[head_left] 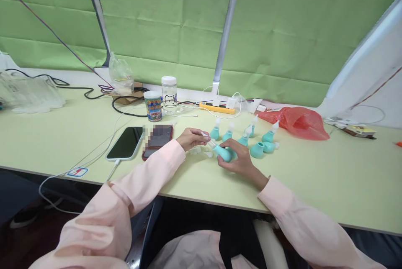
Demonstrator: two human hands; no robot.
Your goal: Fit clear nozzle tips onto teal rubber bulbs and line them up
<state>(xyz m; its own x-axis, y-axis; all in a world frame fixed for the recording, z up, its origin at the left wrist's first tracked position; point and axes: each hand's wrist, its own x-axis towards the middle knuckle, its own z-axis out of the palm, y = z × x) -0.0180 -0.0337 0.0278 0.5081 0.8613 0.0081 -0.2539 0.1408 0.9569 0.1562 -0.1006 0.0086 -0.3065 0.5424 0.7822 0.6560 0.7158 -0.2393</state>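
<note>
Teal bulb (222, 154) just below the frame's centre: I see the fingers of the right hand (241, 158) gripping its rounded body, the left hand's (191, 139) pinching its clear nozzle (212, 143), presumably to keep both aligned.

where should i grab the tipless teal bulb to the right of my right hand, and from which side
Likely best by the rounded body of the tipless teal bulb, from the near side and slightly above. Its wide body bulges below an open mouth that faces upward, and another teal bulb lies just to its right, crowding that side.
</note>
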